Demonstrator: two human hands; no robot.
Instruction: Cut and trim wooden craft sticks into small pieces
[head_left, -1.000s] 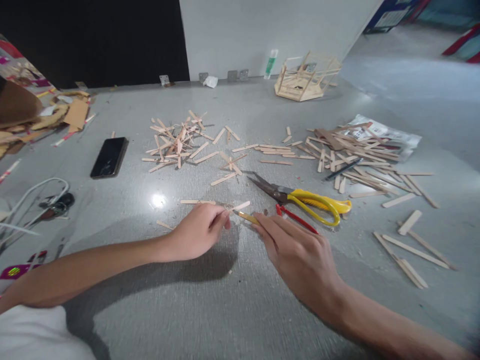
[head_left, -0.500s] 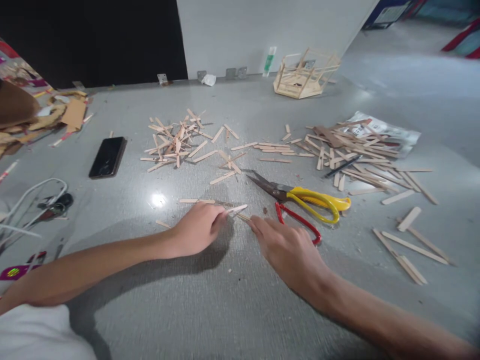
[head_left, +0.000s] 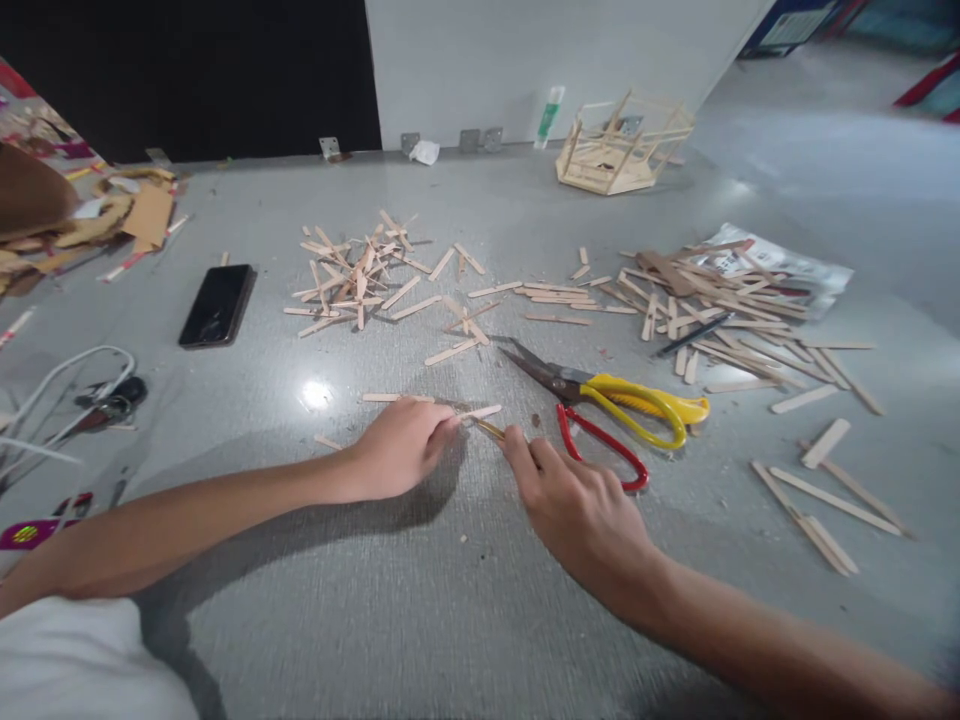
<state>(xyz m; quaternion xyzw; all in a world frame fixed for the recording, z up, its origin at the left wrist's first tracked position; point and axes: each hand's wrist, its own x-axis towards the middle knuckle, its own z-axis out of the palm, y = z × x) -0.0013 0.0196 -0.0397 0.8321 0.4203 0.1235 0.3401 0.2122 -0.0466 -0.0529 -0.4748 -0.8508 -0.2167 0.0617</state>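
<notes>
My left hand (head_left: 401, 447) is closed in a pinch on a wooden craft stick (head_left: 482, 411), whose pale end points right. Another craft stick (head_left: 386, 397) lies partly behind that hand. My right hand (head_left: 574, 490) is closed around a thin gold-coloured tool (head_left: 491, 429); most of it is hidden in the fingers, and its kind is unclear. The tool's tip is at the held stick, close to my left fingertips; whether they touch I cannot tell. Just beyond my right hand lie scissors (head_left: 562, 382) with one yellow and one red handle, blades pointing up-left.
Craft sticks lie in a left pile (head_left: 360, 275) and a right pile (head_left: 720, 310), where a dark pen (head_left: 694, 333) rests. A stick-built frame (head_left: 611, 170) stands by the wall. To the left are a phone (head_left: 217, 305), a white cable (head_left: 71, 365) and cardboard scraps (head_left: 150, 222).
The whole view has shifted slightly. The gold-coloured tool's tip has turned a little against the stick. Both hands keep their hold in nearly the same place.
</notes>
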